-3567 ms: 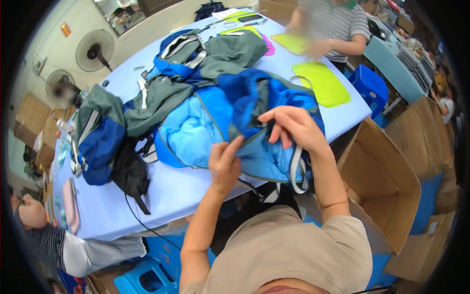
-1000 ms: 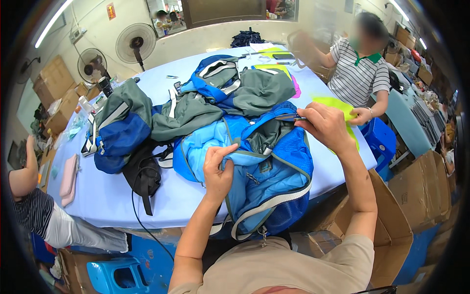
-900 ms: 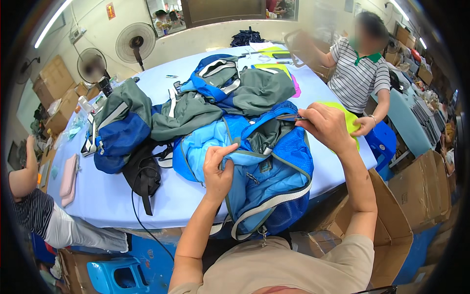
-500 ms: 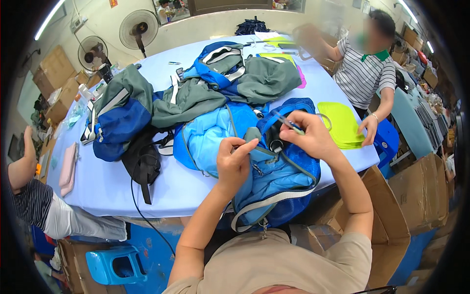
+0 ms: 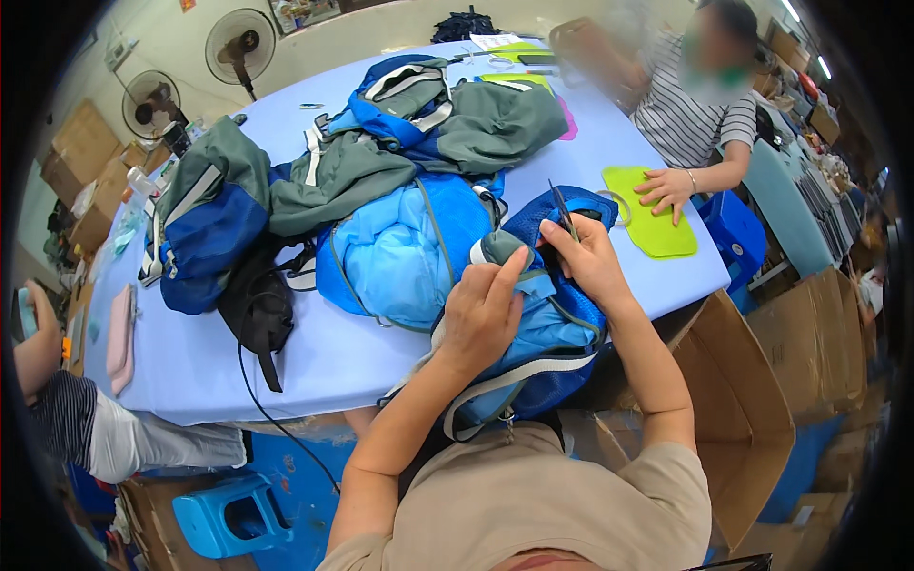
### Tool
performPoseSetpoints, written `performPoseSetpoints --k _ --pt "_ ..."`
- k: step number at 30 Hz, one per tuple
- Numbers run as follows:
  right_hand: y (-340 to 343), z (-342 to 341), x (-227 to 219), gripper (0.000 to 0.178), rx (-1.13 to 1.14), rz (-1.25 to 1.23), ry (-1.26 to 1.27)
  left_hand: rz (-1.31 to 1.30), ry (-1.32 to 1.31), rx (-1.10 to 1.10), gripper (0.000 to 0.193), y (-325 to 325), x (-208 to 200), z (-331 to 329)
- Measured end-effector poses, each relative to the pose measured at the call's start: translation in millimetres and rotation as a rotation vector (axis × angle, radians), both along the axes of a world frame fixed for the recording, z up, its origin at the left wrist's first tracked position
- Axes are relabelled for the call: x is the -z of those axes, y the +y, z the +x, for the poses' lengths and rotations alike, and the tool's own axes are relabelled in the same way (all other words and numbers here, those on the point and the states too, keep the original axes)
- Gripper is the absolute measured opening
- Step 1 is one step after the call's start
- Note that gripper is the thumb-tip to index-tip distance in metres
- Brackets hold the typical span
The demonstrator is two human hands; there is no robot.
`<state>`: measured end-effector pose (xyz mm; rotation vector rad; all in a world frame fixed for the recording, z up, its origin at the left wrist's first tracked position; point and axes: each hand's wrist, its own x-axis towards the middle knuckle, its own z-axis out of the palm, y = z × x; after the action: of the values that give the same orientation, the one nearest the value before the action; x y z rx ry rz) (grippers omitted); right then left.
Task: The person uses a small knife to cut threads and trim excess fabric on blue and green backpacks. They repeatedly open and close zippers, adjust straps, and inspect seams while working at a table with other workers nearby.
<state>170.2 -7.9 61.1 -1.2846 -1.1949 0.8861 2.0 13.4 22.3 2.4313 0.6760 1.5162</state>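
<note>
A blue backpack (image 5: pixel 395 252) with grey trim and pale straps lies at the table's near edge, partly over my lap. My left hand (image 5: pixel 481 319) is closed on a grey fabric piece (image 5: pixel 502 247) of it, index finger stretched along the cloth. Just right of that, my right hand (image 5: pixel 588 262) grips slim, dark thread snips (image 5: pixel 560 202), points up and away from me. Its lower fingers rest close to the bag's blue mesh (image 5: pixel 538 221); whether they also hold cloth is hidden.
Grey-and-blue bags (image 5: pixel 224 219) and a black strapped pouch (image 5: pixel 259 319) crowd the table (image 5: pixel 190 390). A co-worker at the far right rests a hand on lime-green sheets (image 5: pixel 647 233). Another person sits at the left. An open carton (image 5: pixel 733 409) stands at my right.
My right hand has turned the snips from pointing left to pointing up and away. My left hand has shifted right with the grey fabric. The co-worker's hand has moved onto the green sheets.
</note>
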Motion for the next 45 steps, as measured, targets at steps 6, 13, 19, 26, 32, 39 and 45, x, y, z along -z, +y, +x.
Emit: performPoseSetpoints --k 6,13,19,26,32,39,45 --pt "-11 1 8 0.024 0.094 0.010 0.127 0.084 0.090 -0.051 0.055 -3 14 7" --pt "-12 5 16 0.023 0.087 -0.022 0.222 0.104 0.055 -0.046 0.043 -1 15 9" --pt "-12 4 18 0.024 0.094 -0.028 0.255 0.068 0.020 -0.038 0.044 2 20 10" --pt "-7 5 13 0.022 0.017 -0.056 0.199 -0.256 -0.168 0.056 0.044 13 22 6" --pt "5 -1 27 0.021 -0.041 0.107 0.089 -0.491 -0.325 0.185 0.044 25 32 2" --pt "2 -1 31 0.021 -0.064 0.104 0.085 -0.607 -0.352 0.240 0.045 28 38 1" --pt "-6 -9 29 0.023 -0.102 0.202 0.135 -0.746 -0.389 0.329 0.041 7 27 -5"
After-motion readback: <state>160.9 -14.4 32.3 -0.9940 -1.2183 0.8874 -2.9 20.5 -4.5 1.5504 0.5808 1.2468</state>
